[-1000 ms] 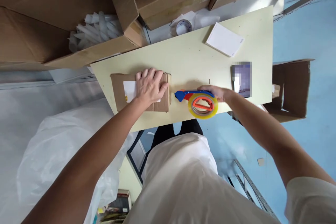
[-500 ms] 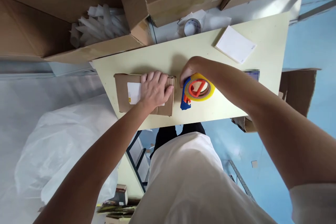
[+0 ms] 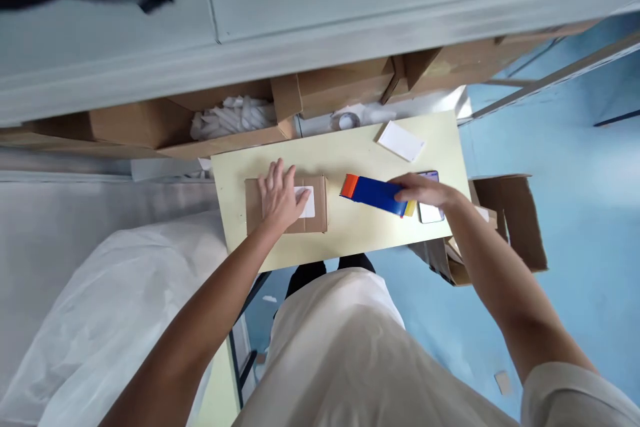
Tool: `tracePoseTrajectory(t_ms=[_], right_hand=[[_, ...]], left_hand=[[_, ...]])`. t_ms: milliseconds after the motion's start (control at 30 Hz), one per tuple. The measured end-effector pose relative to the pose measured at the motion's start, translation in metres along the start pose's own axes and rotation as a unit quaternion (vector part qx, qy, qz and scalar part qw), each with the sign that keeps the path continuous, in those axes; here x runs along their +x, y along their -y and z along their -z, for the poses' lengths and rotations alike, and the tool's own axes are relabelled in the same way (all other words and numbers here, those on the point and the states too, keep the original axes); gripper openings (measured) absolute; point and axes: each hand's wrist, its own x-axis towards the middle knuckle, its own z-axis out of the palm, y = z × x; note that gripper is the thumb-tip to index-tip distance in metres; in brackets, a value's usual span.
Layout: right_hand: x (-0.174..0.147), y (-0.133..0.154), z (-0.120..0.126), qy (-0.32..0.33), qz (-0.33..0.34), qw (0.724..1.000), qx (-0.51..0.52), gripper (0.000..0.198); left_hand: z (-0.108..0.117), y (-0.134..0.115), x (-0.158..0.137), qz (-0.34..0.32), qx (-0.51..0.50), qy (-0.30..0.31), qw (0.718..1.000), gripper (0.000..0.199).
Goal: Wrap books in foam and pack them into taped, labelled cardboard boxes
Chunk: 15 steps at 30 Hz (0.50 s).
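Note:
A small closed cardboard box with a white label lies on the left part of the pale table. My left hand rests on top of it, fingers spread. To the right, my right hand grips a blue tape dispenser with an orange end pointing left toward the box. Only a bit of the yellow tape roll shows below my fingers. A phone with a lit screen lies beside and partly under my right hand.
Along the table's back stand open cardboard boxes, one holding white rolled pieces. A tape roll and a white pad lie nearby. Another open box is off the right edge; a big white plastic bag is left.
My right hand has moved right, away from the box, and turned the dispenser onto its side. My left hand has shifted left on the box, uncovering the label's right part. The view has tilted up.

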Motion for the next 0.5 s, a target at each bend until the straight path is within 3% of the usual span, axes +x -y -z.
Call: tracePoseTrajectory(t_ms=[67,133,200,300,400,500], right_hand=[[-0.032,0.013,-0.013,-0.008,0.043,0.991,-0.130,0.029],[-0.057,0.025,-0.024,-0.024,0.070,0.981,-0.178,0.030],[-0.075,0.038,-0.033,-0.047,0.100,0.971,-0.210,0.030],[-0.094,0.063,-0.043,-0.087,0.151,0.952,-0.252,0.033],[-0.106,0.095,-0.046,-0.133,0.205,0.926,-0.288,0.049],[-0.106,0.137,-0.042,-0.224,0.278,0.867,-0.348,0.054]], left_hand=[[0.004,0.020,-0.015,0.086,-0.005,-0.026,0.996,0.073],[0.002,0.041,-0.031,0.186,-0.041,-0.029,0.981,0.088],[-0.004,0.058,-0.043,0.231,-0.098,0.003,0.968,0.099],[-0.014,0.073,-0.051,0.217,-0.203,0.026,0.954,0.103],[-0.022,0.077,-0.052,0.213,-0.256,0.021,0.943,0.105],[-0.027,0.076,-0.054,0.200,-0.267,0.011,0.943,0.103]])
